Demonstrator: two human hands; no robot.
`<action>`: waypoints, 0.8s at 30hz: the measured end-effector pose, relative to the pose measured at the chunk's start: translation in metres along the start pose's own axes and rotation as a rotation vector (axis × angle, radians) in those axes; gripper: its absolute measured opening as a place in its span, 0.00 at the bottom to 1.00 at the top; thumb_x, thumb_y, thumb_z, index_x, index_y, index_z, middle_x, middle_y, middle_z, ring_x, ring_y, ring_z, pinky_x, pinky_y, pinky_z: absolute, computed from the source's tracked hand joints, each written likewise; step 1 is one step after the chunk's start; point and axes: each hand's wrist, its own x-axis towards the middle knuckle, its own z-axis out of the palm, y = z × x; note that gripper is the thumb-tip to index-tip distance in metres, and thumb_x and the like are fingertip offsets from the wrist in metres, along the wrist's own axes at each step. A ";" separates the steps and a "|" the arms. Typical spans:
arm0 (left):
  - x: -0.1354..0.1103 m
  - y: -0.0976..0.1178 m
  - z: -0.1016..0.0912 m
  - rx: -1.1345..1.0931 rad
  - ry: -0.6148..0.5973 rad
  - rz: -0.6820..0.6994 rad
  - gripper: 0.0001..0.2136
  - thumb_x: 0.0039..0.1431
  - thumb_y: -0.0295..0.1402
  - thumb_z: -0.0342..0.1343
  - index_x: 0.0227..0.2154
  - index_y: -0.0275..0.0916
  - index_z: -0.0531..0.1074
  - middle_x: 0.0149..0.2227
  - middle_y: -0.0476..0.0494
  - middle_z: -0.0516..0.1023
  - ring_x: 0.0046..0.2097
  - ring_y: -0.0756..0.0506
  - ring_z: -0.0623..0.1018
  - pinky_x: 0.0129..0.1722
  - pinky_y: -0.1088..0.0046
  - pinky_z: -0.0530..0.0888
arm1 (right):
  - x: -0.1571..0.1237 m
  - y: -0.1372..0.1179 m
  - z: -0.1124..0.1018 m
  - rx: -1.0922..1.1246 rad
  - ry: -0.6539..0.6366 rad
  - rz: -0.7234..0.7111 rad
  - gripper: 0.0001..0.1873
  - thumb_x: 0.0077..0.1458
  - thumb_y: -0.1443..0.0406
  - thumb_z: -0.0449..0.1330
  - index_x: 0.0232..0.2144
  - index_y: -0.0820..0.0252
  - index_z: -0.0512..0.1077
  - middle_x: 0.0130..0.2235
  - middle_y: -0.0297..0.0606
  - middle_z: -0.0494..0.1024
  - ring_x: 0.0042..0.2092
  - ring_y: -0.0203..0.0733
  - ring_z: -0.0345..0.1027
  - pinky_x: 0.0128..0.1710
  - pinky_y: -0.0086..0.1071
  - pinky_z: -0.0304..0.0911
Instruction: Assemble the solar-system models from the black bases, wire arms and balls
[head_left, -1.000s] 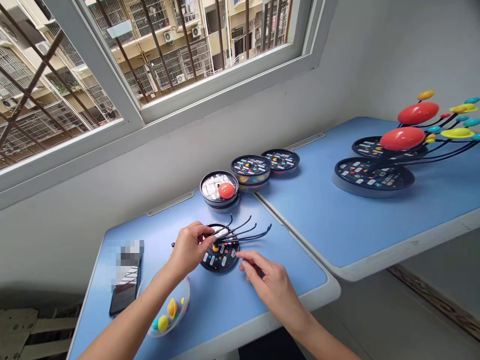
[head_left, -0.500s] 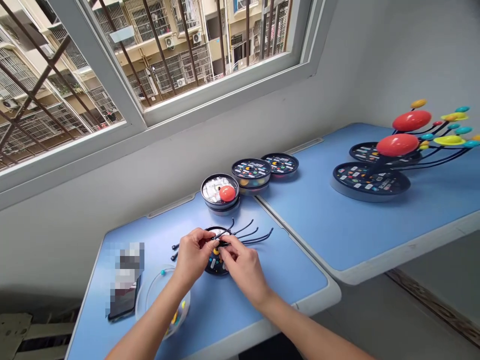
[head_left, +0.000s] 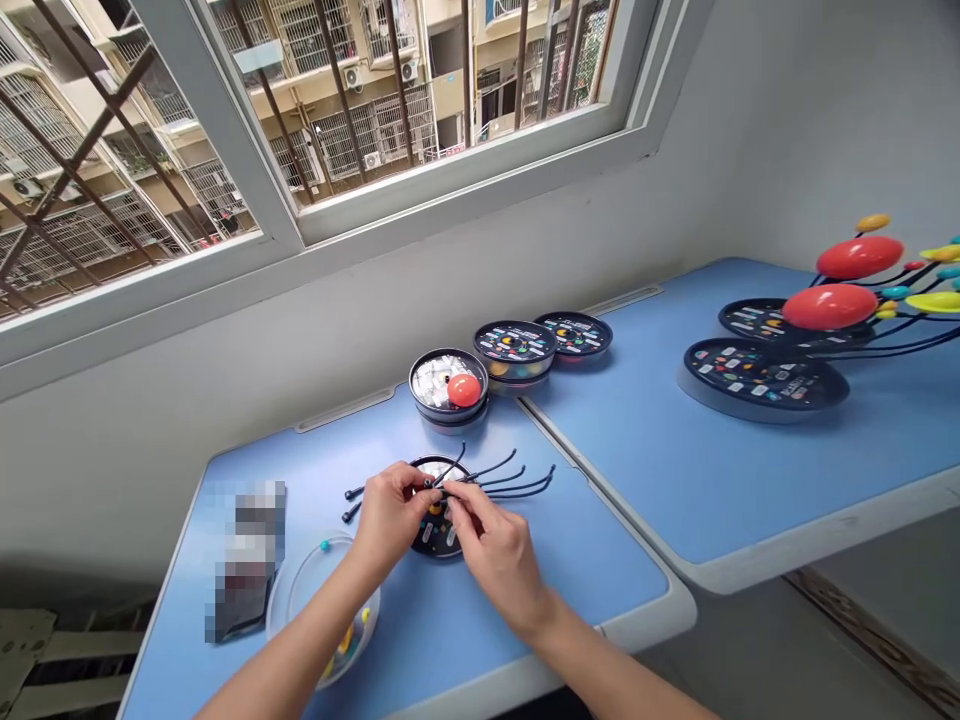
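Fingers pinched, my left hand (head_left: 394, 515) holds the inner ends of thin black curved rods over a round base. My right hand (head_left: 495, 545) closes on the same bunch from the other side, fingertips nearly meeting the left ones. Several rods (head_left: 517, 491) fan out to the right, and two more with knobbed ends (head_left: 352, 505) stick out at the left. Beneath the hands lies the dark round base (head_left: 433, 540), printed with small coloured planets and labels. The exact joint between the fingertips is hidden.
A clear round tub (head_left: 279, 590) with small coloured balls stands by my left forearm. Behind the hands are stacked round bases, one bearing a red dome (head_left: 464, 390). Two assembled planet models with red domes (head_left: 829, 306) stand on the right table (head_left: 720, 500). A blurred-out item lies left.
The view has shifted slightly, so the models on the right sit farther right. My right hand has drawn a little away from the left; both still grip the rods.
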 end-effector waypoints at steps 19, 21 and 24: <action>-0.001 -0.002 0.000 -0.298 -0.089 -0.200 0.07 0.42 0.31 0.59 0.26 0.35 0.76 0.22 0.48 0.76 0.27 0.48 0.74 0.29 0.74 0.70 | 0.004 -0.003 -0.010 0.260 -0.050 0.286 0.10 0.54 0.64 0.50 0.31 0.59 0.71 0.24 0.35 0.77 0.23 0.37 0.71 0.21 0.27 0.64; -0.002 -0.002 0.001 -0.263 -0.070 -0.195 0.06 0.42 0.31 0.58 0.26 0.36 0.76 0.21 0.49 0.76 0.26 0.49 0.73 0.28 0.74 0.70 | 0.003 -0.003 -0.011 0.302 -0.052 0.325 0.08 0.53 0.64 0.51 0.30 0.59 0.70 0.24 0.35 0.76 0.24 0.37 0.71 0.22 0.27 0.64; -0.003 -0.002 0.002 -0.208 -0.047 -0.176 0.06 0.43 0.31 0.57 0.26 0.36 0.76 0.20 0.50 0.74 0.25 0.50 0.72 0.27 0.75 0.68 | 0.003 -0.002 -0.012 0.378 -0.057 0.417 0.05 0.51 0.63 0.53 0.29 0.59 0.67 0.23 0.35 0.76 0.23 0.37 0.69 0.21 0.26 0.63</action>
